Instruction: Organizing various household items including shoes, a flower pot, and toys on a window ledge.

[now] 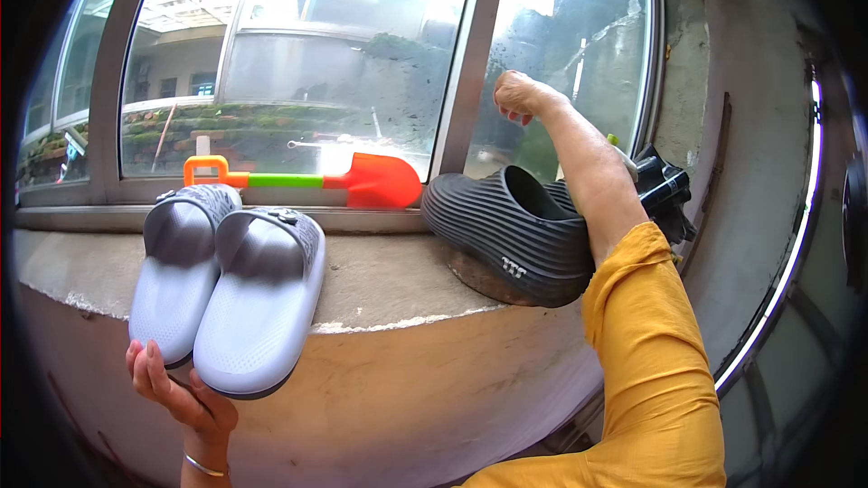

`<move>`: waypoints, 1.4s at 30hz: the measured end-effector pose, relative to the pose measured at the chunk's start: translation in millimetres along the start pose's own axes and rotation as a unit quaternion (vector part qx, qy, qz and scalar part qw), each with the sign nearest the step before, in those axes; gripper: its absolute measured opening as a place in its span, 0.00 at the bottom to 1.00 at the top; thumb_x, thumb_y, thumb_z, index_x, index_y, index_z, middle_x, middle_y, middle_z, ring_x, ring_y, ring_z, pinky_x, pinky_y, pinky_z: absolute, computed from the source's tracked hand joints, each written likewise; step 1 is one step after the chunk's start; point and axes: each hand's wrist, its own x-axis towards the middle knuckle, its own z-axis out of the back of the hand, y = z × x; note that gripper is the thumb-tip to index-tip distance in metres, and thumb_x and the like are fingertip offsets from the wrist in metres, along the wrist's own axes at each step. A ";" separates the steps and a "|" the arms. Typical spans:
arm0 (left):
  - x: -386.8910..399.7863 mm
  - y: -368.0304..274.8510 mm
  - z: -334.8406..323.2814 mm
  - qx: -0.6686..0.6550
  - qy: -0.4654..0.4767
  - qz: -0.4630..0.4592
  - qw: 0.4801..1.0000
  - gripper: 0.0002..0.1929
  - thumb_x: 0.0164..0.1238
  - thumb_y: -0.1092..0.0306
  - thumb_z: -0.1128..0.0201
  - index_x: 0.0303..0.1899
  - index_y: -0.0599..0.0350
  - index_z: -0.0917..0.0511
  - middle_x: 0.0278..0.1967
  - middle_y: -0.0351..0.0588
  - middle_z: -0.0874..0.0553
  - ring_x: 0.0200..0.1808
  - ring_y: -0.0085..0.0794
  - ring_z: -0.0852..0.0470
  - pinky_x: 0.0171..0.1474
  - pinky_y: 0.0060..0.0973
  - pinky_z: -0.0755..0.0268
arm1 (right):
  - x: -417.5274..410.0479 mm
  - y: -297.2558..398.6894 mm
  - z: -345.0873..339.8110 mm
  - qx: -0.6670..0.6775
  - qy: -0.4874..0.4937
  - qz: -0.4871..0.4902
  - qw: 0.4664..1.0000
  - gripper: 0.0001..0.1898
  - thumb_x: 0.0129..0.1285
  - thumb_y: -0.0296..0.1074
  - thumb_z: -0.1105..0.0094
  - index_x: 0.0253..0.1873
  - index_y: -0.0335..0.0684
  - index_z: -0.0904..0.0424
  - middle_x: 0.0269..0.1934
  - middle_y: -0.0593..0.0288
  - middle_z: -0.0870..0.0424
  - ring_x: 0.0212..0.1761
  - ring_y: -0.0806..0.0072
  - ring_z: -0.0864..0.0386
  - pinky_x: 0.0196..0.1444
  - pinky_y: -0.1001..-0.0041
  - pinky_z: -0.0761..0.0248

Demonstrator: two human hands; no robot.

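Note:
A pair of light grey slide sandals, the left one (178,271) and the right one (254,305), stands side by side at the left, toes towards the window. My left hand (180,386) is at their heel ends from below, its fingers on the left slide's heel. Raised in front of the right window pane is my right hand (519,96), its fingers curled; whether anything is in them cannot be made out. Below my right forearm, black ribbed clogs (508,230) rest on the sill, one partly hidden behind the other and my arm.
A toy shovel (383,181) with an orange handle and red blade lies along the window frame (339,219). The concrete sill (380,278) has a rough front edge. A crumpled black plastic bag (661,193) sits at the right, beside the wall.

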 end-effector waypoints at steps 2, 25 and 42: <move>-2.3 1.1 -1.0 0.016 0.000 -0.002 1.000 0.25 0.70 0.68 0.55 0.65 0.72 0.43 0.62 0.62 0.39 0.67 0.56 0.43 0.68 0.50 0.51 | 1.9 -12.7 1.1 -0.006 0.001 -0.004 1.000 0.13 0.59 0.27 0.55 0.40 0.32 0.19 0.35 0.53 0.16 0.29 0.67 0.17 0.23 0.66 0.22; -0.8 3.8 -14.1 -0.006 -0.026 -0.031 0.999 0.30 0.70 0.57 0.46 0.65 0.70 0.41 0.62 0.58 0.39 0.67 0.54 0.43 0.68 0.49 0.51 | -18.3 -18.7 -5.2 -0.059 -0.194 0.027 0.979 0.37 0.55 0.25 0.58 0.74 0.46 0.46 0.76 0.64 0.52 0.77 0.65 0.51 0.77 0.70 0.54; -0.1 7.8 -7.0 0.003 0.007 -0.042 0.999 0.30 0.70 0.58 0.48 0.65 0.72 0.42 0.61 0.59 0.38 0.67 0.55 0.43 0.68 0.49 0.51 | -13.3 -22.1 -12.2 -0.042 -0.159 0.022 0.986 0.40 0.52 0.23 0.61 0.75 0.48 0.51 0.77 0.63 0.59 0.78 0.66 0.58 0.78 0.68 0.60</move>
